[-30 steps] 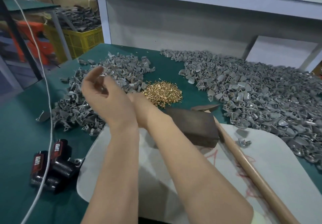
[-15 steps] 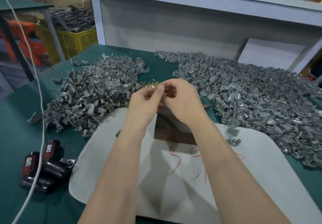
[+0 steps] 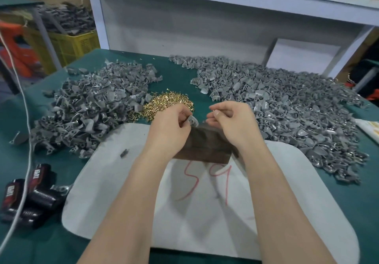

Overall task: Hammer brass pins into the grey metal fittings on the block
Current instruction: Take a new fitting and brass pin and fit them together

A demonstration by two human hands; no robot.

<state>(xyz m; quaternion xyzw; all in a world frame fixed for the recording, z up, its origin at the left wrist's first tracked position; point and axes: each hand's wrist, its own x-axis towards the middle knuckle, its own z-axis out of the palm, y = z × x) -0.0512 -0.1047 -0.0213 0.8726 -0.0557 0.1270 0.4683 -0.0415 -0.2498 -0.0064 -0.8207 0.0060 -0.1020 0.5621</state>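
My left hand (image 3: 171,127) pinches a grey metal fitting (image 3: 193,120) just above the far left corner of the dark brown block (image 3: 205,147). My right hand (image 3: 231,123) hovers over the block's right end, thumb and forefinger pinched together on something tiny, probably a brass pin (image 3: 214,111). A heap of brass pins (image 3: 166,106) lies just beyond my left hand. The block rests on a white board (image 3: 114,192) marked with red figures. No hammer is in view.
Large piles of grey fittings lie left (image 3: 88,107) and right (image 3: 287,109) on the green table (image 3: 30,243). Black hand grippers (image 3: 28,194) and a white cord (image 3: 22,140) sit at the left edge. A white shelf frame (image 3: 184,17) stands behind; a yellow crate (image 3: 67,46) is at far left.
My hands, raised and crossed a second ago, came together over the pins, then drew apart and lowered to the block. The hammer seen earlier on the right is out of view.
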